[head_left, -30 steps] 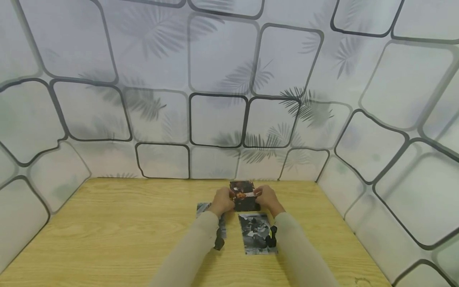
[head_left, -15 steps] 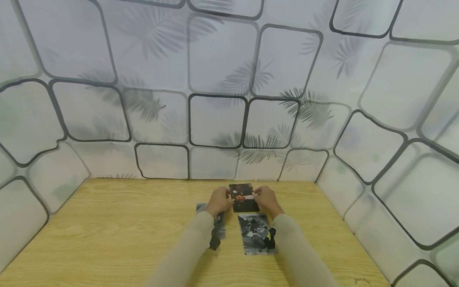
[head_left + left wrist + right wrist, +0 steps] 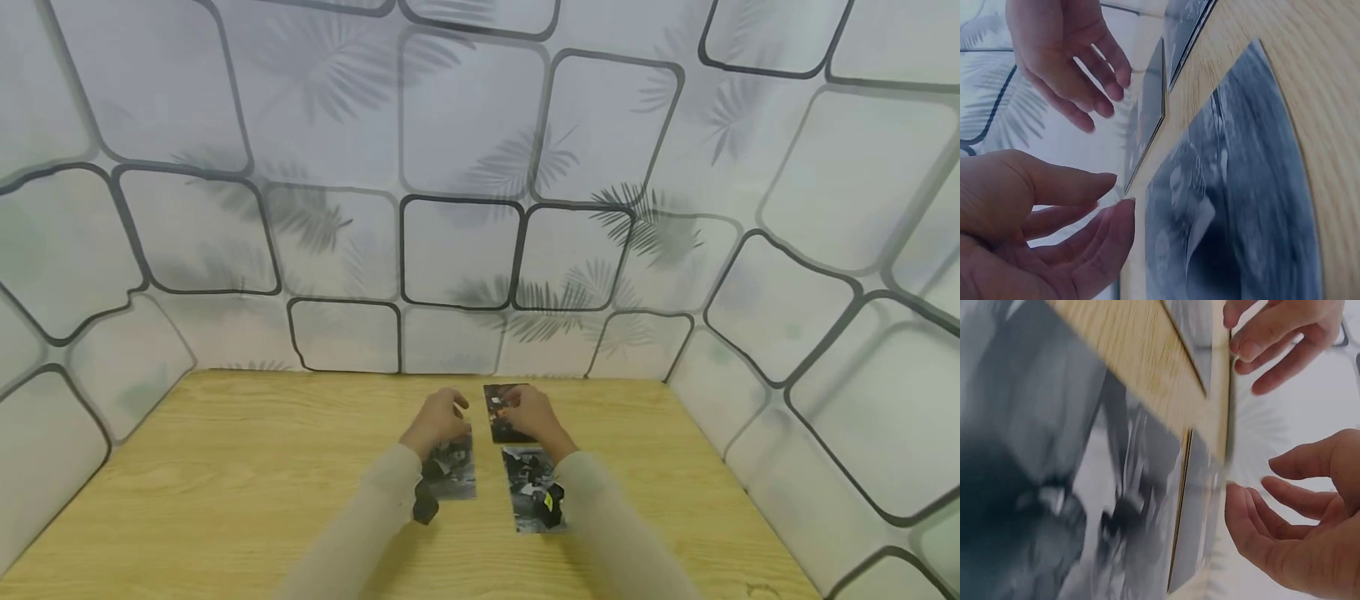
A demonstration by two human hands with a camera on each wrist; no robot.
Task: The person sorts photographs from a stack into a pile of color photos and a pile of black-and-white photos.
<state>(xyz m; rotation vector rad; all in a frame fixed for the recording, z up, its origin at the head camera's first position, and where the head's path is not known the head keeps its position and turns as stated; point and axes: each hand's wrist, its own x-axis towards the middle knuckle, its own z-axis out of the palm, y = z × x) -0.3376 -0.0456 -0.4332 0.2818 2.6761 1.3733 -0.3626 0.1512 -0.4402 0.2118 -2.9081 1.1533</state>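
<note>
Three photos are lying flat on the desk [image 3: 262, 467]: a dark photo [image 3: 501, 414] at the back, a grey photo [image 3: 452, 467] and a second grey photo [image 3: 528, 490] nearer. The left hand [image 3: 437, 421] and right hand [image 3: 531, 411] are hovering with fingers loosely spread, gripping nothing. Laying out looks mostly done. The prints' subjects are blurring beyond reading.

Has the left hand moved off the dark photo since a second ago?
Yes. The left hand has let go of the dark photo and drawn leftward, over the grey photo on the table.
</note>
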